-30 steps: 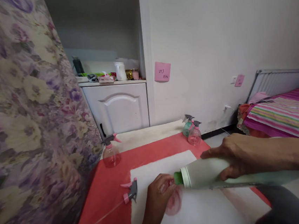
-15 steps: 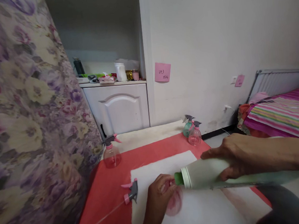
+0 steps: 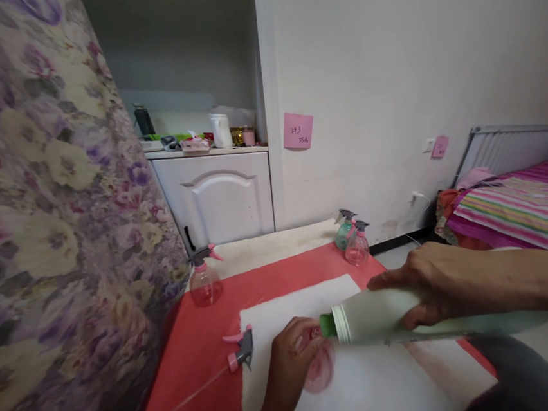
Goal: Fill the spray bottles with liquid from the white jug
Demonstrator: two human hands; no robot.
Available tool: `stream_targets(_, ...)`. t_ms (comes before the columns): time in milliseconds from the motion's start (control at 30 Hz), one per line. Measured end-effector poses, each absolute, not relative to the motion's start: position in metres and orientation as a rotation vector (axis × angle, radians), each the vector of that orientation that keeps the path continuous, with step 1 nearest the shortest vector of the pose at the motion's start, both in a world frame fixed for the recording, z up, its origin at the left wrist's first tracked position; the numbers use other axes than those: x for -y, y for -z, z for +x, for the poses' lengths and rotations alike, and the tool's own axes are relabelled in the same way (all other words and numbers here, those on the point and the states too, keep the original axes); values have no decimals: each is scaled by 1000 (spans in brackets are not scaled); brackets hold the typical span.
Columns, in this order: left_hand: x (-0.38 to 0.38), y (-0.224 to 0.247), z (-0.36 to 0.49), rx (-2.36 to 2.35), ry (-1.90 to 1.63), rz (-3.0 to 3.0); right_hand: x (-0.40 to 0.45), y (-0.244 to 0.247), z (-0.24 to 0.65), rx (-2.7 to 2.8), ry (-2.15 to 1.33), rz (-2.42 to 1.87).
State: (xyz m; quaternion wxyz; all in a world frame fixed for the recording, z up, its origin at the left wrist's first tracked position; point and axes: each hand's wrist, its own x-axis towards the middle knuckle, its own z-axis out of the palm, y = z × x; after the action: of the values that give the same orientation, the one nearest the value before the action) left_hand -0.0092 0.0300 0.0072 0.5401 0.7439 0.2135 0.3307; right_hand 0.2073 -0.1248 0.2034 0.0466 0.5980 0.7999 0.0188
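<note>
My right hand [image 3: 429, 284] is wrapped round a large pale green bottle [image 3: 369, 319], held almost level above the table. Its white threaded neck and green mouth point left, right at the opening of a small clear pink spray bottle body [image 3: 319, 370]. Around that small bottle's neck the fingers of my left hand [image 3: 285, 353] are closed. The small bottle stands on white paper; whether liquid is flowing cannot be made out. A grey and pink trigger spray head [image 3: 243, 350] with a thin tube lies left of my left hand.
Another pink spray bottle [image 3: 205, 284] stands at the table's far left. A green spray bottle [image 3: 344, 234] and a pink one [image 3: 357, 249] stand at the far right corner. A flowered curtain [image 3: 62, 219] hangs at left; a bed [image 3: 520, 201] is at right.
Both hands and the two bottles they hold have stayed in nearly the same place. The whole view has shifted very slightly.
</note>
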Motion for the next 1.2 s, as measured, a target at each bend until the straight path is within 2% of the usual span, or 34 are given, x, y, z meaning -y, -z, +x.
stream_targets(1200,-28,-10,-7,-513,-769,1747,123,-203,208,-2504,-44,1772)
